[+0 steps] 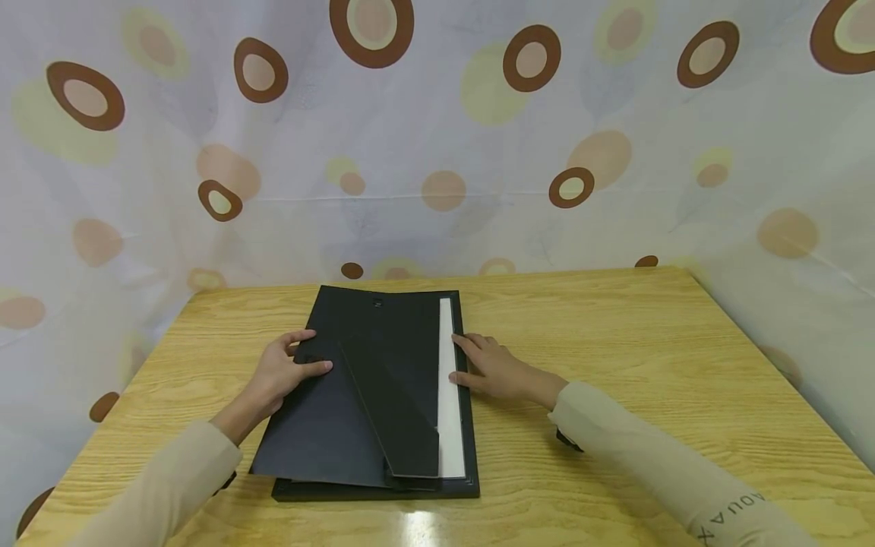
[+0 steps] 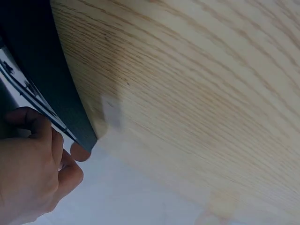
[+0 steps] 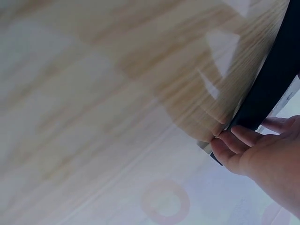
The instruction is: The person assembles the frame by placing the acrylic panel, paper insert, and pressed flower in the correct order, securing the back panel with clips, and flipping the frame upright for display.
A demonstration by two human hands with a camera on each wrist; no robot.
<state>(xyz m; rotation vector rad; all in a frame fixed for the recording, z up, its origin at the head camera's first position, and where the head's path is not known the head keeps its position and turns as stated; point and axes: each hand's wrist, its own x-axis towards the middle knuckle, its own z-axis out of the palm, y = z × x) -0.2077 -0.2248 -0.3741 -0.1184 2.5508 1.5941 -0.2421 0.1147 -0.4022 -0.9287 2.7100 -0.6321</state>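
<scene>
A black picture frame [image 1: 376, 494] lies face down on the wooden table. Its black backing board [image 1: 307, 433], which carries a folding easel stand [image 1: 399, 418], sits askew on it, shifted left with its left side raised. Along the right, a white strip [image 1: 450, 425] shows between board and rim. My left hand [image 1: 273, 374] pinches the board's left edge, thumb on top; the left wrist view shows a gap between board and frame side [image 2: 56, 79]. My right hand [image 1: 495, 370] grips the frame's right side, fingertips against its outer wall [image 3: 269, 93] and thumb over the rim.
The wood-grained table [image 1: 615, 342] extends to both sides of the frame. Behind it hangs a pale curtain [image 1: 424, 129] with brown, peach and yellow ovals, which also closes off the left and right sides.
</scene>
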